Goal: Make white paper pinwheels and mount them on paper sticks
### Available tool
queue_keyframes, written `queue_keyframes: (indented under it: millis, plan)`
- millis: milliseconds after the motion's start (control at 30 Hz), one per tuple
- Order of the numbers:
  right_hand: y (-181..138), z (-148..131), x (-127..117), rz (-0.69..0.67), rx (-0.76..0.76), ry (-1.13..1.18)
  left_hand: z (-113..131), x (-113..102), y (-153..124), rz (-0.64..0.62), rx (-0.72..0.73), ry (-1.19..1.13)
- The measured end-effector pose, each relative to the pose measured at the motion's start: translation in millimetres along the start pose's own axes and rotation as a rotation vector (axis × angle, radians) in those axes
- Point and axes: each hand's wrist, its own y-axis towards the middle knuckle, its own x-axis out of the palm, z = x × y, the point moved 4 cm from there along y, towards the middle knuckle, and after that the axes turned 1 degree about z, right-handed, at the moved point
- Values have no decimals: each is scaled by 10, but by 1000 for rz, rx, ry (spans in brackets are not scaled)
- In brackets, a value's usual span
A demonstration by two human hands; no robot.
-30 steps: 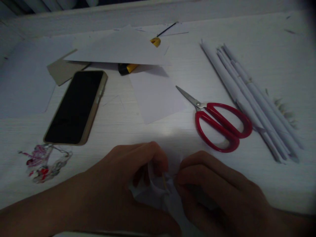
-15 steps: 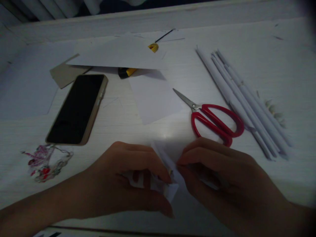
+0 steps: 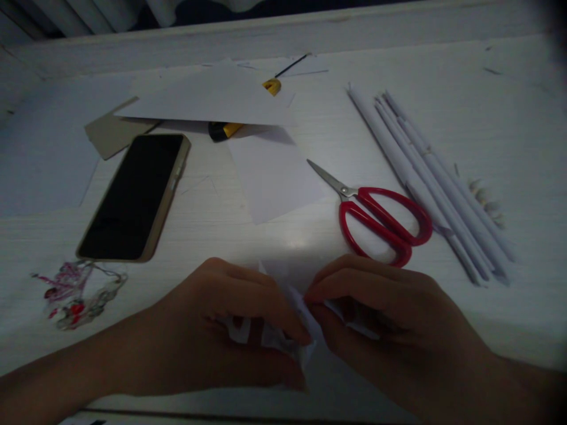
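The left hand (image 3: 197,330) is clamping a folded white paper (image 3: 309,319) and the right hand (image 3: 394,324) is pinching it, nearside of the scissors (image 3: 390,219); rolled papers (image 3: 427,180) are lying right of the scissors, a phone (image 3: 133,198) left

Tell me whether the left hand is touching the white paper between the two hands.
Touching. The head view shows the left hand pinching the white paper, which sits between its forefinger and thumb.
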Motion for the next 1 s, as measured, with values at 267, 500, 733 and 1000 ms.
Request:
queue_keyframes:
  millis: [267, 500, 733, 1000]
  plan:
    - [3, -17, -5, -47, -14, 24, -10, 21, -68, 117, 71, 128]
    - [38, 4, -4, -84, 7, -4, 26, 21, -31, 46, 72, 86]
    - [50, 9, -14, -86, 12, -11, 7, 5, -66, 78, 79, 105]
    - [48, 1, -7, -150, 30, 22, 6, -6, -50, 83, 102, 140]
